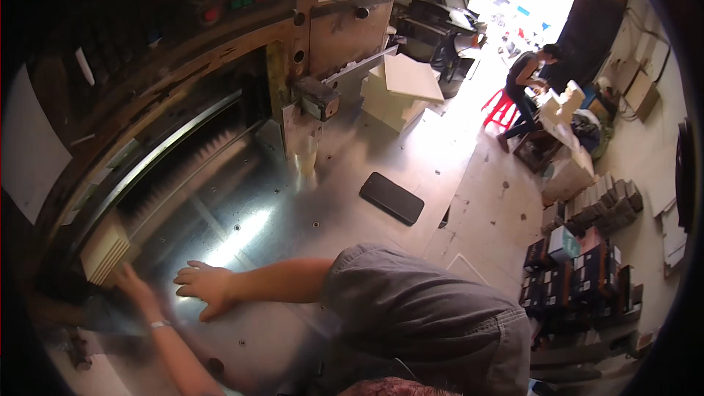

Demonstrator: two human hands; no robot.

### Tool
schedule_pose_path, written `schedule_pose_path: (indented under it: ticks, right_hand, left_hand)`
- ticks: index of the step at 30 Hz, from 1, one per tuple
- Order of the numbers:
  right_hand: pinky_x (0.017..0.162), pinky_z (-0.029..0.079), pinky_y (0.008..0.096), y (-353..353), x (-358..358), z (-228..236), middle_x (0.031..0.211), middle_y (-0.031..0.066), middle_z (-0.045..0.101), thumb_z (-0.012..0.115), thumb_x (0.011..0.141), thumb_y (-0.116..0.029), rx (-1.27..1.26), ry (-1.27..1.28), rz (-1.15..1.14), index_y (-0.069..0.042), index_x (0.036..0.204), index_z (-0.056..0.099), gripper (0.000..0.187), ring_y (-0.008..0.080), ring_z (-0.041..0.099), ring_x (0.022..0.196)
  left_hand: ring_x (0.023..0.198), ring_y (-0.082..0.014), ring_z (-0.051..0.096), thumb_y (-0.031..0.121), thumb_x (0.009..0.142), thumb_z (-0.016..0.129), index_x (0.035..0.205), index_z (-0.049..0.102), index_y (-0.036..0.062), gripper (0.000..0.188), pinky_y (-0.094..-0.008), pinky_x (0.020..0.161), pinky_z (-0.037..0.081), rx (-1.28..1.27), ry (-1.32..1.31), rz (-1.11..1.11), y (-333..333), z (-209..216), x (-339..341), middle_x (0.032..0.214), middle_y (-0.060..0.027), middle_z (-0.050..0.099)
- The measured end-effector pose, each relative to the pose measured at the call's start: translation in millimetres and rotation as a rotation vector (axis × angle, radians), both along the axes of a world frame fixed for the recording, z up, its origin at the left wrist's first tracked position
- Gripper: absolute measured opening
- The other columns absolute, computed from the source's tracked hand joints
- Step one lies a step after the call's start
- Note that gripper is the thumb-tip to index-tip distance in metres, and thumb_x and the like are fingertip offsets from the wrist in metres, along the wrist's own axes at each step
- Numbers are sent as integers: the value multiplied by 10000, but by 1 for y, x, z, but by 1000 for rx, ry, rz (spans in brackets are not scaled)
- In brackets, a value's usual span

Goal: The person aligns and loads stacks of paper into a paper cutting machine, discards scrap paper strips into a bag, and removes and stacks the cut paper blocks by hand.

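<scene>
My left hand (138,295) is stretched toward a small stack of cream boards or cut paper (107,251) at the left, deep in the cutting machine's opening. Its fingertips reach the stack's near edge; whether they press on it is hard to tell, and the hand is a little blurred. A light band circles that wrist. My right hand (205,287) rests palm down on the shiny metal table (282,249), its fingers spread and nothing in them. Both hands are close together, the right one just beside the left.
A black phone (392,198) lies on the table. Behind it stands a pile of cream boards (400,95) by a metal block (317,97). Dark machine housing (220,40) bounds the left. Boxes (572,271) line the right wall; a person (524,77) works beside a red stool (499,108).
</scene>
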State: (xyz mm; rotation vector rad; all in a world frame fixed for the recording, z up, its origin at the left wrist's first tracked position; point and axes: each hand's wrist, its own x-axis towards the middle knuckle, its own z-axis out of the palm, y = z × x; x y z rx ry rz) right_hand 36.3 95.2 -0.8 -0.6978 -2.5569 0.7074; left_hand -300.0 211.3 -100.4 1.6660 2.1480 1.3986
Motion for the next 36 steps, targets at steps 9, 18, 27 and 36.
schedule_pose_path:
  ticks: [9,18,27,36]
  right_hand:
    - [1248,204,564,-6,26,-16,1481,242,520,787,749,-527,50,30,-80,-28,1318,654,768,358,376,1472]
    - [744,556,320,-81,332,70,1043,92,738,727,944,-190,-195,738,-649,-55,1205,690,297,153,689,820]
    - [718,533,417,-18,614,100,1103,157,621,796,856,-294,335,1167,-1819,-66,1400,449,685,292,634,909]
    - [911,528,497,51,623,43,1173,230,642,671,902,-222,282,1196,-1799,-42,1437,404,625,384,663,1063]
  left_hand:
    - [1574,-432,82,513,1090,384,1629,238,45,728,-523,1270,102,-466,332,-149,-166,35,112,1703,-237,125]
    - [1570,-400,163,580,1061,371,1631,247,62,780,-577,1249,118,-671,588,3,-253,66,174,1704,-192,189]
    - [1560,-391,201,570,1045,415,1621,282,60,782,-550,1251,141,-607,580,29,-247,60,173,1694,-180,234]
    - [1552,-409,212,548,1039,445,1614,307,68,761,-546,1252,143,-622,582,20,-249,67,185,1684,-186,260]
